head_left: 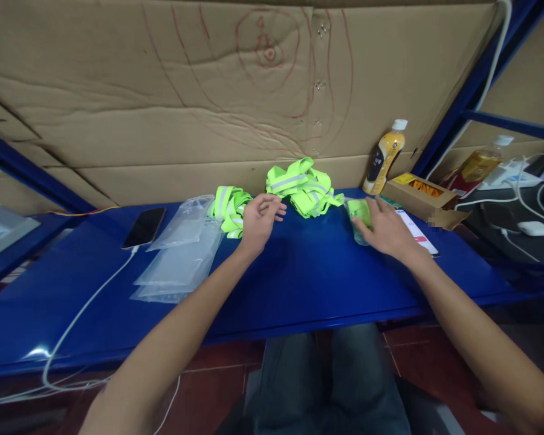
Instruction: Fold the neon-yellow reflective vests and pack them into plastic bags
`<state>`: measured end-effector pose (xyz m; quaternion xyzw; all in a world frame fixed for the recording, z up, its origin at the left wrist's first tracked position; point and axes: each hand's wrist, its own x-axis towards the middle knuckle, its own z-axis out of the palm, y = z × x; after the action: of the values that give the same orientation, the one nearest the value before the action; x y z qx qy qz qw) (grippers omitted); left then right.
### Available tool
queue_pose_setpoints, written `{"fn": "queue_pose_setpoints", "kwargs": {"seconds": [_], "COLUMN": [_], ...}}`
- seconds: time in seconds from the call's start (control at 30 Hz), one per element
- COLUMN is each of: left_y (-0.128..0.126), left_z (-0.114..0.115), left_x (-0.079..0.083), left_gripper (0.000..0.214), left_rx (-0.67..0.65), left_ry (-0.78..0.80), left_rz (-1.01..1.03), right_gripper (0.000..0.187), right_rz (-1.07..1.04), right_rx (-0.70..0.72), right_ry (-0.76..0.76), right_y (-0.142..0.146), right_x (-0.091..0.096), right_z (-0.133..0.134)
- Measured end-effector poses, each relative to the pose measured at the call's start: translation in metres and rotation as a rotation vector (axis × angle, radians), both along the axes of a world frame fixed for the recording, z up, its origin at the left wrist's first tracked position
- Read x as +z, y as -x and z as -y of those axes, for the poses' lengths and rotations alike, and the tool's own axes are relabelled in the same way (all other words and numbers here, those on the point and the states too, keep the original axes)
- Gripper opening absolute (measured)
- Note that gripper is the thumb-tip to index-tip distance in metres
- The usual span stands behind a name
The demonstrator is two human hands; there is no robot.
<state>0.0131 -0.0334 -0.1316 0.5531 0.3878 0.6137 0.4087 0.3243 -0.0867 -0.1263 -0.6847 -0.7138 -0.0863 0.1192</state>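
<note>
My left hand (259,222) hovers over the blue table, beside the smaller bundle of neon-green reflective strap (229,208). Its fingers are loosely bent and apart, with nothing visible in them. On the right, my right hand (387,226) grips a clear plastic bag with folded green strap inside (359,212), thumb on the near side; part of the bag is hidden under the fingers. A larger tangled heap of the same green strap with grey stripes (306,187) lies between the hands, against the cardboard. Flat clear plastic bags (174,266) lie overlapping left of my left hand.
A black phone (144,228) with a white cable lies at the left. Right of my right hand are a lit phone (417,232), an opened cardboard box (424,194) and a yellow drink bottle (385,157). The cardboard wall (185,139) closes off the back.
</note>
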Motion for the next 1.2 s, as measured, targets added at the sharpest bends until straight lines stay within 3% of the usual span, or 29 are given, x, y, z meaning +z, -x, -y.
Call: {"fn": "queue_pose_setpoints", "kwargs": {"seconds": [0.17, 0.53, 1.2], "left_y": [-0.001, 0.001, -0.004], "left_z": [0.001, 0.001, 0.004], "left_x": [-0.002, -0.003, -0.011], "left_gripper": [0.029, 0.027, 0.024], "left_rx": [-0.023, -0.036, -0.036], "left_ry": [-0.006, -0.013, -0.026], "left_rz": [-0.014, -0.079, -0.194], "right_gripper": [0.074, 0.075, 0.075], "right_rz": [0.106, 0.164, 0.052], "right_rx": [0.001, -0.059, 0.019], "right_ry": [0.051, 0.047, -0.013], "right_y": [0.015, 0.017, 0.003], "right_x": [-0.014, -0.017, -0.030], "right_z": [-0.013, -0.080, -0.104]}}
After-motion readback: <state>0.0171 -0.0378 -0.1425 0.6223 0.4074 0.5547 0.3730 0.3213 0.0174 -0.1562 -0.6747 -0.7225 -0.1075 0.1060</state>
